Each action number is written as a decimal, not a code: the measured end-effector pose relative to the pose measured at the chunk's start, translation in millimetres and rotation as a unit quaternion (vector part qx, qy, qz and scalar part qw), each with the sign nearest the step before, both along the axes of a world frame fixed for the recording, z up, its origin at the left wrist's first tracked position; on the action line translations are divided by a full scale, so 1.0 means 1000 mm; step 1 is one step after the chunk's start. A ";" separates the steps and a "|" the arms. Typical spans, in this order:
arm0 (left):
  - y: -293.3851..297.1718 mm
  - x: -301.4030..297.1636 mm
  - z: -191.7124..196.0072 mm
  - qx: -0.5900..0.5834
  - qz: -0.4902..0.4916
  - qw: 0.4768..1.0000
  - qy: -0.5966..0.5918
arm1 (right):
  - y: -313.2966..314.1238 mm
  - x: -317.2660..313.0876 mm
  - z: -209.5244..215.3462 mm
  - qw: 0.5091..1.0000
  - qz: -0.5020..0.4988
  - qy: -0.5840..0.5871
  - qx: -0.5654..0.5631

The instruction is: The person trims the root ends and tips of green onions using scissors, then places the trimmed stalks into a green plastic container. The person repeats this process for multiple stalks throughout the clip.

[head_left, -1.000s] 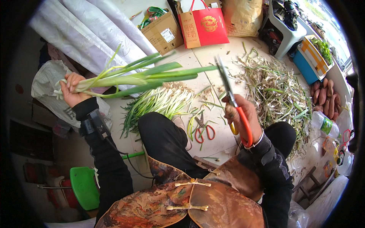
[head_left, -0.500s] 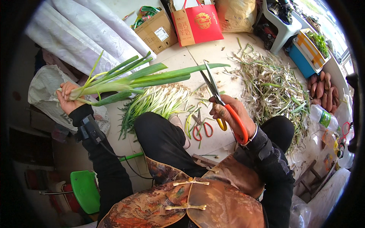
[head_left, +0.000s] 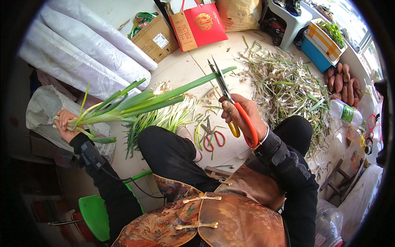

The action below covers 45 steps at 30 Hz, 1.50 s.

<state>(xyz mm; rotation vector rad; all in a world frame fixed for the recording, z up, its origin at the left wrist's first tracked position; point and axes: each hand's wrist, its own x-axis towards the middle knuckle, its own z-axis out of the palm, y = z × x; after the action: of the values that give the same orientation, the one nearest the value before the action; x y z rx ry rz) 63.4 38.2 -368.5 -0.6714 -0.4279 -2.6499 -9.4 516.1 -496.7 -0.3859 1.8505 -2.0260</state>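
Note:
My left hand (head_left: pixel 66 124) is closed round the pale root end of a bunch of large scallions (head_left: pixel 140 103), held up at the left with its green leaves reaching right. In my right hand (head_left: pixel 254 118) is a pair of scissors (head_left: pixel 222 85) with an orange-red and yellow handle, its blades slightly parted and pointing away from me. One long leaf crosses the blades near their tips; whether it lies between them I cannot tell. Below the bunch, a heap of thin scallions (head_left: pixel 166 116) lies on the floor. Red-handled scissors (head_left: pixel 214 139) rest beside my shoe.
A wide pile of dry trimmings (head_left: pixel 284 92) covers the floor at right. Beyond stand a cardboard box (head_left: pixel 154 41), a red gift bag (head_left: pixel 199 31) and a blue bin (head_left: pixel 316 51). Sweet potatoes (head_left: pixel 343 84) and a plastic bottle (head_left: pixel 345 113) lie far right; a white sack (head_left: pixel 47 111) is left.
The scallion bunch has turned a little, and its upper leaves sit lower and bunch closer together. The scissors stay at the long leaf. The whole view has shifted slightly.

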 end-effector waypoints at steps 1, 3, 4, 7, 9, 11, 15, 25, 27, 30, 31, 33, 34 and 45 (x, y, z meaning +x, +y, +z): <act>-0.002 0.001 0.000 -0.015 0.011 1.000 -0.005 | -0.001 0.000 0.000 1.000 0.002 0.000 0.001; -0.006 0.003 -0.001 -0.003 0.000 1.000 -0.005 | -0.002 0.001 0.001 1.000 -0.005 0.015 0.001; -0.007 0.004 -0.001 -0.011 0.010 1.000 -0.008 | -0.003 0.002 0.001 1.000 -0.008 0.023 0.002; -0.012 0.008 -0.001 -0.002 0.015 1.000 -0.010 | -0.003 0.006 0.003 0.999 -0.006 0.015 -0.042; -0.015 0.010 -0.001 0.011 0.017 1.000 -0.005 | -0.002 0.008 0.004 0.999 -0.012 -0.010 -0.052; -0.019 0.010 -0.001 -0.016 0.043 0.999 -0.024 | -0.002 0.008 0.004 0.998 -0.020 -0.004 -0.056; -0.024 0.017 -0.002 -0.050 0.081 0.994 -0.053 | -0.007 0.005 0.005 0.995 -0.062 -0.064 -0.043; -0.024 0.065 0.004 -0.159 0.386 0.894 -0.166 | -0.019 0.003 -0.010 0.999 -0.031 -0.005 0.038; -0.027 0.089 0.010 -0.191 0.448 0.850 -0.200 | -0.021 0.002 -0.013 0.999 -0.007 -0.007 0.034; -0.036 0.129 0.030 -0.244 0.494 0.797 -0.249 | -0.029 0.001 -0.018 0.999 0.006 -0.017 0.035; -0.038 0.145 0.037 -0.253 0.499 0.785 -0.265 | -0.031 0.000 -0.019 0.999 0.021 -0.004 0.029; -0.040 0.182 0.058 -0.349 0.480 0.752 -0.286 | -0.034 -0.002 -0.021 0.998 0.024 -0.008 0.056; -0.039 0.202 0.072 -0.411 0.452 0.740 -0.281 | -0.035 -0.004 -0.023 0.997 0.031 -0.017 0.062; 0.017 0.329 0.071 -0.454 0.452 0.411 -0.648 | -0.043 -0.014 -0.050 0.981 0.031 -0.020 0.189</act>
<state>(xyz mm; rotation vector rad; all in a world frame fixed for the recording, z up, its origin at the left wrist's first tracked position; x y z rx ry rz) 392.6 55.6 -297.6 1.3198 -1.9101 -1.0335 -23.4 473.0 -546.5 -0.2885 2.1109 -1.5809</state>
